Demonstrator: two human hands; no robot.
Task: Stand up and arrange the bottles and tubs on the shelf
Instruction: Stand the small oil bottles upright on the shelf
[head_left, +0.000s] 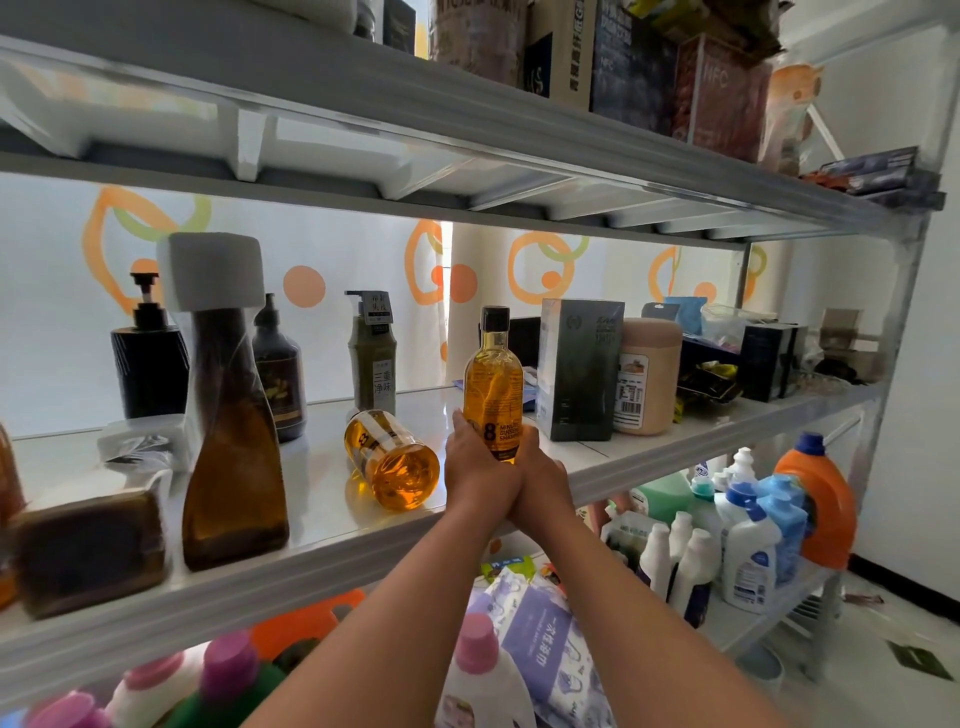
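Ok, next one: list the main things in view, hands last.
upright amber bottle: 1, golden, middle shelf
lying amber bottle: 1, golden, left of it
black pump bottle: 1, black, rear left
brown pump bottle: 1, dark brown, rear
olive pump bottle: 1, olive, rear centre
white-capped bottle: 1, brown, front left
box: 1, dark green, right
tub: 1, beige, beside box
jug: 1, orange, below, right
left hand: 1, grips upright bottle
right hand: 1, grips it too

Cardboard cartons (631, 67) crowd the top level, a reddish carton (722, 88) among them. Behind everything hangs a white screen (332, 338) printed with orange rings and dots. A tall dark-green box (579, 369) stands upright mid-level — down below, a purple pouch (540, 639) lies left of an upright orange jug (826, 504).
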